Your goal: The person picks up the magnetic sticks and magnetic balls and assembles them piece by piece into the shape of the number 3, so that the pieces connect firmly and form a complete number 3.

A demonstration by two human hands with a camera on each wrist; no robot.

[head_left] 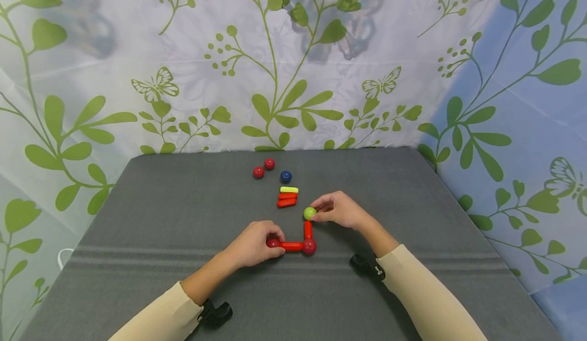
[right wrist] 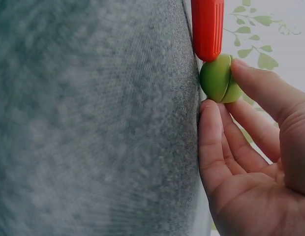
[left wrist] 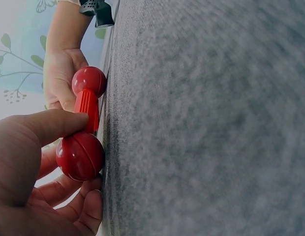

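Note:
On the grey tabletop, an L shape is laid out from balls and short rods. Its corner is a red ball [head_left: 309,246], with one red rod [head_left: 291,246] running left and another red rod [head_left: 308,230] running away from me. My left hand [head_left: 257,241] holds the red ball [left wrist: 81,156] at the left end, thumb on the near side and fingers curled behind. At the far end, my right hand [head_left: 341,211] pinches a green ball [right wrist: 219,81] between thumb and fingers. That ball sits right at the tip of the red rod [right wrist: 208,29].
Beyond the L lie two more red rods [head_left: 287,203] and a yellow-green rod [head_left: 289,190] side by side. Farther back are a blue ball [head_left: 286,177] and two red balls [head_left: 259,172]. A leaf-patterned curtain [head_left: 293,76] hangs behind the table [head_left: 183,193].

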